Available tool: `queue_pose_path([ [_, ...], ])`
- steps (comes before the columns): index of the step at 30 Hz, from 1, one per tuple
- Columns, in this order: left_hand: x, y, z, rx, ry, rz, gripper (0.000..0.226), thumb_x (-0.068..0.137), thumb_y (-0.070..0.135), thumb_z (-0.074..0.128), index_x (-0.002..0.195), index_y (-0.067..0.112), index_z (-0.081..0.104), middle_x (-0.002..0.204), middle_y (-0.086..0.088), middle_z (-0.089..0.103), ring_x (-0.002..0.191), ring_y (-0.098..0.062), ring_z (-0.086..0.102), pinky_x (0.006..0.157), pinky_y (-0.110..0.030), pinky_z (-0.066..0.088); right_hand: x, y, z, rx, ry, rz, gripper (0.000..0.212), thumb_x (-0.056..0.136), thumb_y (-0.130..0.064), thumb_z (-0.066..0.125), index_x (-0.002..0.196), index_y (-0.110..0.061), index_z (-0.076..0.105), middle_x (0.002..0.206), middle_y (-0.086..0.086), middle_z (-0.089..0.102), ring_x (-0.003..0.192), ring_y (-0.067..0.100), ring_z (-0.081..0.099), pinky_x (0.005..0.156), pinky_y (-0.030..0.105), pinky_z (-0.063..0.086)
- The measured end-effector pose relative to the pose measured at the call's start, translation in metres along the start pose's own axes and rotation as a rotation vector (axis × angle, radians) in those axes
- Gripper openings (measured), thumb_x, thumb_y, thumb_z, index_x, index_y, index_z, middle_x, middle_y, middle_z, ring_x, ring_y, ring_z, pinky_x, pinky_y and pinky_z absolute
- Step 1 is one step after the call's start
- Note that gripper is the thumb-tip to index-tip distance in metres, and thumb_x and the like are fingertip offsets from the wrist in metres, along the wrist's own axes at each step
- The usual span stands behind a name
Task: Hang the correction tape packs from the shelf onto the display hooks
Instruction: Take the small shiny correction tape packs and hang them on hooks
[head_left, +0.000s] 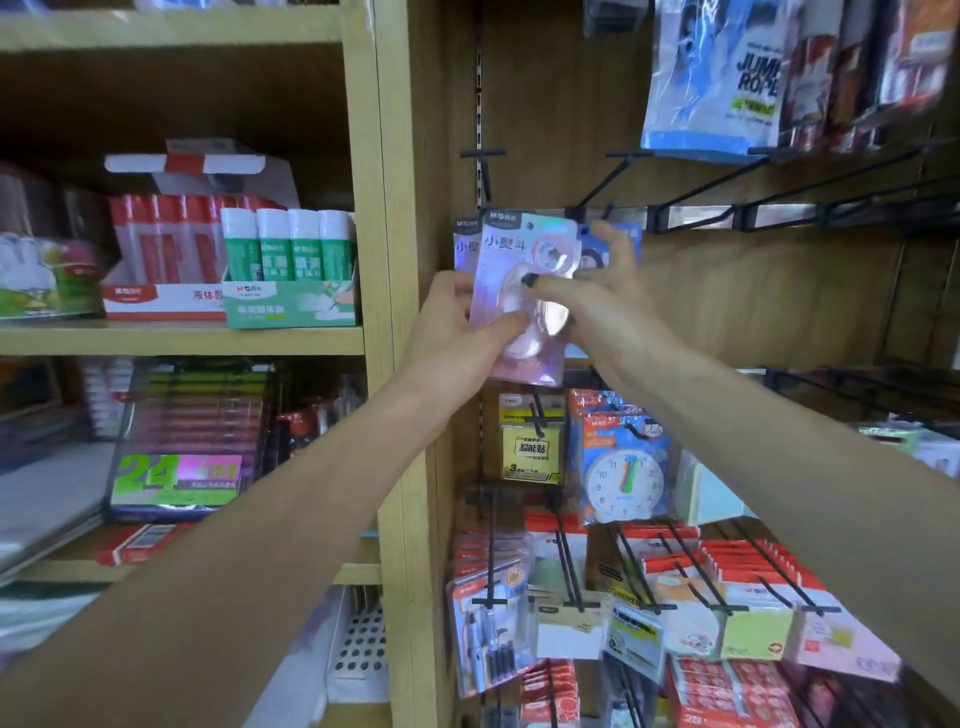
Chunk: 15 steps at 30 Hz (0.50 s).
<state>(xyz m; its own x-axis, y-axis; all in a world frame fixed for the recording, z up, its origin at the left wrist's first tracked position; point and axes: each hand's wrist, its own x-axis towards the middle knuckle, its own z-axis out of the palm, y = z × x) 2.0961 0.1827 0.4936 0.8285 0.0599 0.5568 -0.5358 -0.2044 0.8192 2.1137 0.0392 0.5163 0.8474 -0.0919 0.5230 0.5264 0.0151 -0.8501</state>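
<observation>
The shelf fills the left of the scene; on it stand open boxes, a red-and-white box of red-capped glue bottles and a green box of green glue sticks. To its right the hook panel carries rows of black hooks, most on the upper row bare, the lower ones loaded with a toy clock pack, a yellow pack and red packs.

Both hands are raised at the panel's left edge, holding the pink pack upright, long axis vertical, its top just below the hook that slopes out toward the viewer. The left hand grips the pack's lower left edge, thumb across the front. The right hand pinches the right side, thumb on the clear blister, fingers spread behind.

More packs show behind the pink one, and a blue one behind the right fingers; whether they hang on the hook or sit in the hands is hard to tell.

The hook tip lies up and slightly right of the pack's hang hole, and the right hand is nearer it.
</observation>
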Motion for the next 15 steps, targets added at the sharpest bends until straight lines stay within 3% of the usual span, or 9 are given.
queue_pose_path([
  [1, -0.001, 0.002, -0.001, 0.016, 0.012, 0.013, 0.051, 0.071, 0.032, 0.076, 0.115, 0.025, 0.051, 0.108, -0.002, 0.074, 0.094, -0.020, 0.075, 0.087, -0.050, 0.060, -0.001, 0.000, 0.002, -0.020, 0.021, 0.037, 0.102, 0.052, -0.028, 0.083, 0.143, -0.035, 0.039, 0.117, 0.007, 0.073, 0.108, 0.031, 0.073, 0.093, 0.050, 0.061],
  [3, -0.002, 0.002, -0.001, 0.044, 0.014, 0.030, 0.057, 0.070, 0.034, 0.073, 0.121, 0.024, 0.049, 0.110, -0.001, 0.073, 0.096, -0.022, 0.074, 0.088, -0.051, 0.059, -0.004, 0.000, 0.006, -0.037, 0.043, 0.063, 0.079, 0.055, -0.025, 0.082, 0.129, -0.025, 0.055, 0.116, 0.006, 0.073, 0.107, 0.031, 0.074, 0.092, 0.054, 0.061],
  [7, -0.004, -0.004, -0.003, 0.010, 0.021, 0.039, 0.050, 0.077, 0.028, 0.073, 0.120, 0.022, 0.048, 0.112, -0.003, 0.071, 0.099, -0.019, 0.073, 0.090, -0.049, 0.059, -0.006, -0.002, 0.006, -0.031, 0.011, 0.031, 0.047, 0.081, -0.003, 0.078, 0.124, -0.013, 0.061, 0.098, 0.001, 0.076, 0.094, 0.022, 0.076, 0.083, 0.038, 0.062],
  [11, -0.002, -0.007, -0.008, -0.021, 0.044, 0.059, 0.044, 0.091, 0.014, 0.071, 0.126, 0.016, 0.046, 0.118, -0.007, 0.068, 0.102, -0.018, 0.071, 0.089, -0.038, 0.059, -0.011, -0.002, 0.012, 0.004, -0.020, -0.042, 0.045, 0.086, 0.005, 0.074, 0.122, -0.017, 0.058, 0.090, 0.001, 0.080, 0.084, 0.022, 0.080, 0.074, 0.038, 0.065],
  [15, 0.008, -0.001, -0.012, -0.004, 0.081, 0.096, 0.044, 0.092, 0.019, 0.072, 0.127, 0.017, 0.044, 0.118, -0.005, 0.065, 0.101, -0.016, 0.070, 0.081, -0.030, 0.059, -0.003, -0.006, 0.020, 0.008, 0.012, -0.059, 0.047, 0.086, -0.002, 0.075, 0.127, -0.020, 0.062, 0.085, -0.002, 0.079, 0.073, 0.015, 0.076, 0.064, 0.030, 0.061],
])
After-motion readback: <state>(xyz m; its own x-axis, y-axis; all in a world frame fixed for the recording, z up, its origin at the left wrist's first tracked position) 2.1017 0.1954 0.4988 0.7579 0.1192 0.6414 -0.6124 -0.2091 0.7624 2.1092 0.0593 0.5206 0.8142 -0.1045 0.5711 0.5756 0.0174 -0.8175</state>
